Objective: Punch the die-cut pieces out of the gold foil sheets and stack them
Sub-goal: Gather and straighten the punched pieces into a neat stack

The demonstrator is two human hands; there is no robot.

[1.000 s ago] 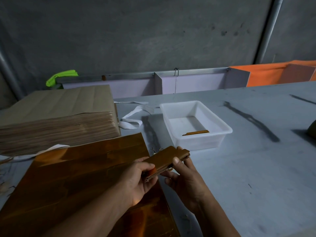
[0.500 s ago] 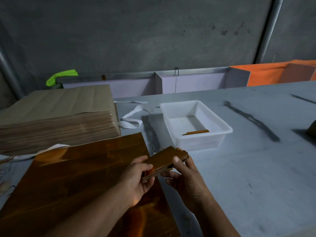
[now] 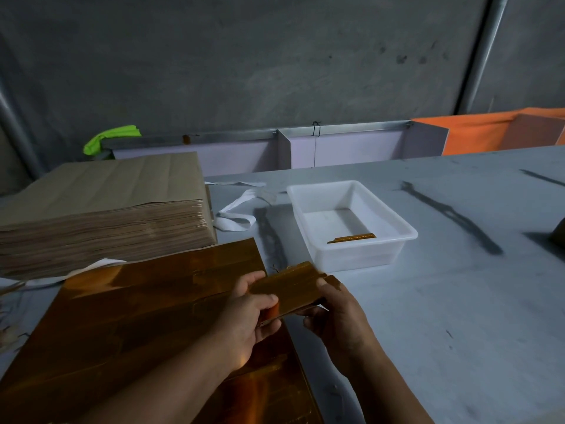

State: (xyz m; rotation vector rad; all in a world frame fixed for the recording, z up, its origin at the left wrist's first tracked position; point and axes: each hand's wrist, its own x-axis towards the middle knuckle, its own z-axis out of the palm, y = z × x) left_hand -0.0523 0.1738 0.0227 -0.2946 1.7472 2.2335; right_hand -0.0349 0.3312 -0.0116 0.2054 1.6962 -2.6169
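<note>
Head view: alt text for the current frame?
The left hand and right hand hold a stack of gold foil pieces above a gold foil sheet on a grey table. Behind sit a white tray holding one gold strip and a pile of brown paper.

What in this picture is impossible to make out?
- Head view: the count of pieces in the gold stack; left hand and right hand cover its ends.
- Head view: dark object at right, cut by the frame edge.
- Head view: gold strip in the white tray, too small for detail.
</note>
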